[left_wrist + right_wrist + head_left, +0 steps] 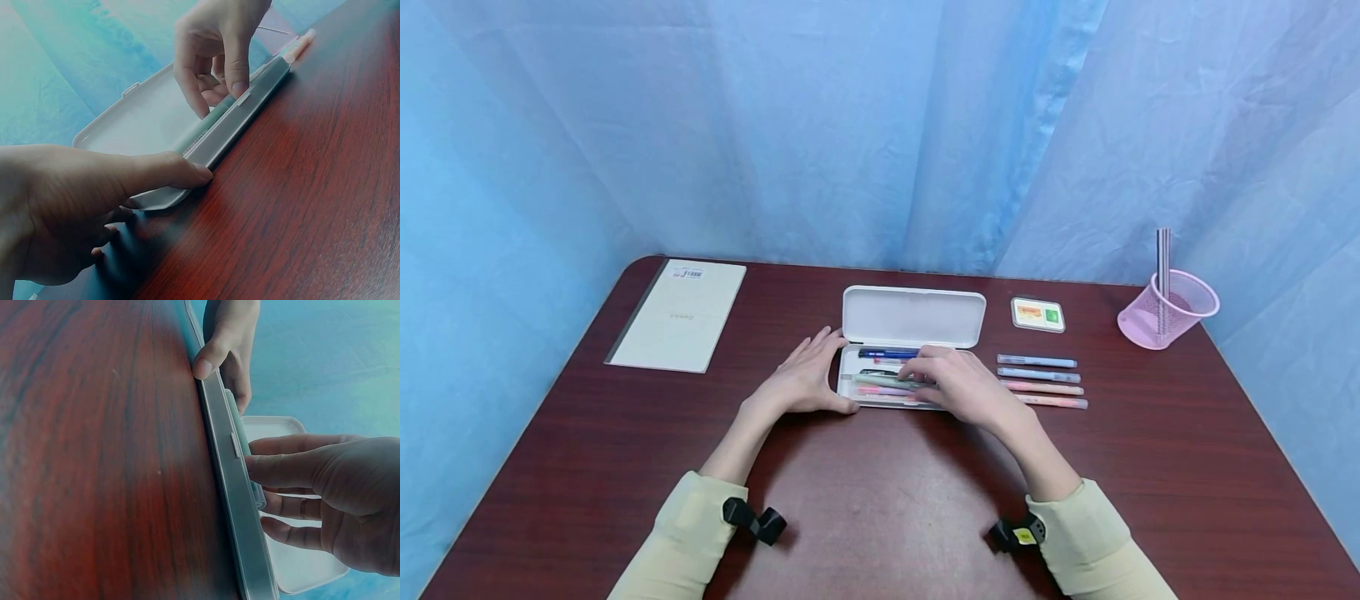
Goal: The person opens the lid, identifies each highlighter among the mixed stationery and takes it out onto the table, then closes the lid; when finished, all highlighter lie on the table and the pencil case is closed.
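Note:
A white pencil case (913, 315) lies with its lid raised toward the back. Its tray holds a dark blue pen (883, 353), a black-clipped pen and pink pens. My left hand (805, 377) holds the tray's left end, thumb at the front edge and index finger near the hinge. Over the tray's right half, my right hand (961, 385) pinches a pale green marker (878, 381) between thumb and fingers. In the left wrist view the green marker (203, 131) lies along the tray's front wall. The right hand hides the tray's right end in the head view.
Two blue markers (1037, 361) and two peach markers (1043, 388) lie right of the case. Behind them is a small clear box (1037, 315). A pink mesh pen cup (1191, 293) with striped sticks stands tilted-looking at far right. A cream notebook (681, 321) lies left.

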Demonstrator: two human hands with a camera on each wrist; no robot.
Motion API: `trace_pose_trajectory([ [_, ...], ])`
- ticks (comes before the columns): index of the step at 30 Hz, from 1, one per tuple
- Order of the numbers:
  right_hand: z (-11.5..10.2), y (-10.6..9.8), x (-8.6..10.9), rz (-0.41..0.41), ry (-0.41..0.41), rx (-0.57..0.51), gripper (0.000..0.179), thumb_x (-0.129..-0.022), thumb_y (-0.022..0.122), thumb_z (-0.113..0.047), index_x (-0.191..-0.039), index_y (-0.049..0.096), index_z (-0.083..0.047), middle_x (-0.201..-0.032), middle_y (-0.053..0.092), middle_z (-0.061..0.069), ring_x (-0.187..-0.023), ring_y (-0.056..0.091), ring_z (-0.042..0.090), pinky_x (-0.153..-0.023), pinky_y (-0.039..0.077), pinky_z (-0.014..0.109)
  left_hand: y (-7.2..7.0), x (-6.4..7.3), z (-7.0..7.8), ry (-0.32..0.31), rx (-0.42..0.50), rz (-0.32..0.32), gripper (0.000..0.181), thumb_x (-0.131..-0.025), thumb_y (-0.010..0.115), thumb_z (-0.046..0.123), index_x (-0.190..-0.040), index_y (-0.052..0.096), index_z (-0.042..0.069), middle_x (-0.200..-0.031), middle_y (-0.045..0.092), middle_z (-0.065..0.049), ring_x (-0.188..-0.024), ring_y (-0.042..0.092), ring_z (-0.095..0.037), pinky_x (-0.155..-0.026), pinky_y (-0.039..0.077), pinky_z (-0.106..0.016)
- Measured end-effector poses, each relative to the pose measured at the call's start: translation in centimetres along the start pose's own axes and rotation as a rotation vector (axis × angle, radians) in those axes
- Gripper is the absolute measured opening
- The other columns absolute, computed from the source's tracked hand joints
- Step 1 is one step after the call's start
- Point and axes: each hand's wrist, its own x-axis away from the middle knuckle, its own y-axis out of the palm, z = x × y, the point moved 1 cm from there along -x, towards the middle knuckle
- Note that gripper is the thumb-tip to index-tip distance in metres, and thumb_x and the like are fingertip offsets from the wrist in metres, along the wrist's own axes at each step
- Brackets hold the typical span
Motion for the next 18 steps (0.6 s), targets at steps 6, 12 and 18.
trace_pose_trajectory([
  [6,0.03,0.02,0.01,0.008,-0.004,-0.003,0.018,-0.09,0.079,-0.016,-0.107,0.077,-0.022,-0.093,0.068,-0.006,-0.076,0.06,0.009,-0.068,0.049,0.028,-0.06,0.04,-0.01,0.001,0.003,-0.001,0.102,-0.072,0.087,0.045,-0.153,0.038,0.007,-0.169,0.029,-0.015,-0.162,0.015,-0.032,-0.134,0.014,-0.05],
  [12,0.08,0.13,0.0,0.006,0.006,0.001,0.018,-0.09,0.078,-0.017,-0.107,0.077,-0.024,-0.093,0.068,-0.007,-0.075,0.058,0.007,-0.067,0.049,0.027,-0.06,0.01,-0.02,0.0,0.001,-0.006,0.103,-0.072,0.087,0.045,-0.154,0.038,0.007,-0.17,0.028,-0.016,-0.162,0.015,-0.032,-0.134,0.014,-0.05],
  [18,0.03,0.13,-0.02,0.001,0.008,0.003,0.018,-0.091,0.077,-0.017,-0.108,0.077,-0.023,-0.093,0.069,-0.006,-0.073,0.057,0.007,-0.066,0.048,0.027,-0.02,-0.08,-0.03,-0.002,-0.003,-0.008,0.104,-0.072,0.087,0.046,-0.154,0.037,0.006,-0.169,0.028,-0.016,-0.162,0.015,-0.032,-0.134,0.014,-0.05],
])
